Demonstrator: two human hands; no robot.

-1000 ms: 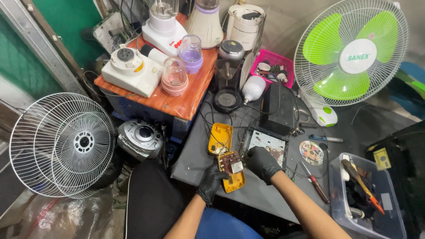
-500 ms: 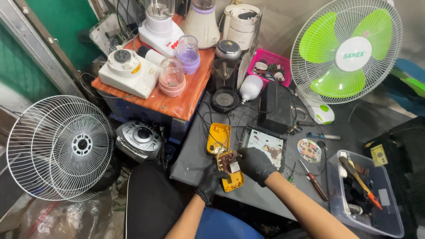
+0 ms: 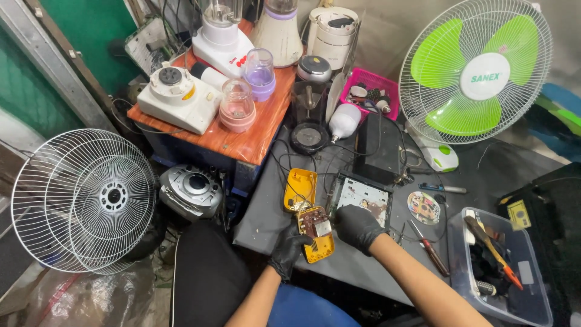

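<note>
Two black-gloved hands meet low in the middle of the frame over one opened yellow device (image 3: 317, 235), its circuit board (image 3: 315, 222) bared and facing up. The left hand (image 3: 289, 249) cups the device's lower left edge, fingers curled under and against the shell; the right hand (image 3: 358, 226) comes in from the right with its fingers bunched at the board's right side, though whether they pinch a part or only press there is hard to tell from here. The device lies on the grey worktable (image 3: 266, 212), its long axis running from the upper left down toward the lower right of the frame, and one detached yellow shell half (image 3: 299, 189) sits just above it, hollow side up. Just right of it is one open flat unit with a pale board (image 3: 362, 195), then one disc (image 3: 423, 207) and a screwdriver (image 3: 428, 247). Two fans are in view: one green-bladed fan (image 3: 475, 71) at the upper right and one bare white fan grille (image 3: 85, 200) at the left. On the orange table (image 3: 254, 138) at upper centre stand several blender bases and jars. One pink tray (image 3: 371, 91) of small parts, one white bulb (image 3: 343, 120), one black box (image 3: 379, 151) and a tangle of black wires (image 3: 290, 165) crowd the space above the hands. One clear plastic bin (image 3: 502, 266) of tools sits at the lower right.
</note>
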